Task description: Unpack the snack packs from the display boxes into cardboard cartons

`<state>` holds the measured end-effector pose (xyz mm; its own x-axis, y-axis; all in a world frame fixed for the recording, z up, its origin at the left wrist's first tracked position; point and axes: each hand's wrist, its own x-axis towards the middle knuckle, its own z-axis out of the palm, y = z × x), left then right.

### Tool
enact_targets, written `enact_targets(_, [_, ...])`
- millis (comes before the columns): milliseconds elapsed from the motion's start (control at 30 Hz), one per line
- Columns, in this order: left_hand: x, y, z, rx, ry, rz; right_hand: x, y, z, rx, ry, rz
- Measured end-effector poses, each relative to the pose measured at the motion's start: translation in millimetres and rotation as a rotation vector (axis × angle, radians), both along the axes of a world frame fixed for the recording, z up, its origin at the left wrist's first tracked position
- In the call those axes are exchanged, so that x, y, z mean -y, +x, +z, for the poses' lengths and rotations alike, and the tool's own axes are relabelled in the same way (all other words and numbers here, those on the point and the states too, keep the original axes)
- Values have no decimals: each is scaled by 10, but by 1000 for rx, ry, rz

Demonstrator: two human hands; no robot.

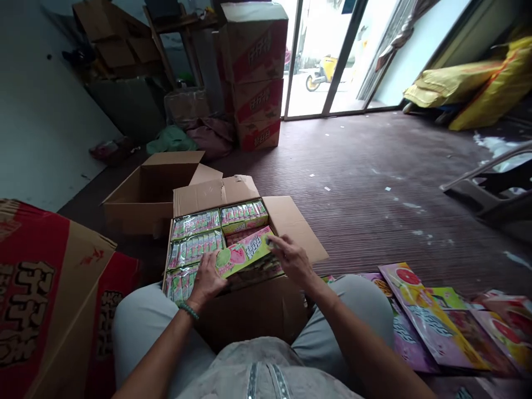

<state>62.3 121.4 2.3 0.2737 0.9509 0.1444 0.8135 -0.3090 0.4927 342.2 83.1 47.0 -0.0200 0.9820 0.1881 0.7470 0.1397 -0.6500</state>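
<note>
A pink-and-green snack box (243, 252), printed with watermelon and lime pictures, is tilted over the open carton (294, 221) between my knees. My left hand (208, 278) is closed on the left end of the box, thumb toward me. At its right end my right hand (291, 258) grips the edge, fingers pinched; part of the grip is hidden. Inside the carton, clear-wrapped packs of small sachets (197, 248) fill the left column. Another wrapped pack (244, 215) sits at the back right. What lies under the held box is partly in shadow.
An open brown carton (143, 208) stands behind on the left. Red cartons lie at my left (31, 288) and are stacked (258, 100) by the glass door. Colourful flat packages (432, 316) spread beside my right knee. A grey stool (490, 188) is at right.
</note>
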Motion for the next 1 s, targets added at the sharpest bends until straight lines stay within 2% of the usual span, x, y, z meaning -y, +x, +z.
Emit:
enact_targets(67, [55, -47, -132, 83, 21, -33, 27, -209, -21, 97, -28, 110])
enact_targets(167, [51, -77, -184, 150, 12, -93, -53, -394, 31, 273, -72, 189])
enact_targets(267, [3, -87, -156, 163, -8, -73, -255, -550, 212, 468, -154, 250])
enact_targets(367, [-39, -82, -161, 169, -32, -36, -499, -809, 394, 618, -203, 416])
enact_targets(467, [-61, -70, -200, 172, -34, -19, -707, -1082, 496, 702, -196, 565])
enact_targets(567, [-73, -70, -228, 173, -14, -22, -852, -1192, 556, 724, -192, 535])
enact_targets(700, [-82, -74, -241, 176, -9, -27, -900, -1095, 608, 730, -208, 435])
enact_targets(833, [-79, -62, -274, 160, -20, -40, -806, -1048, 600, 732, -181, 502])
enact_targets(1000, [-61, -49, -336, 205, 48, -40, -706, -1241, 533, 814, -201, 628])
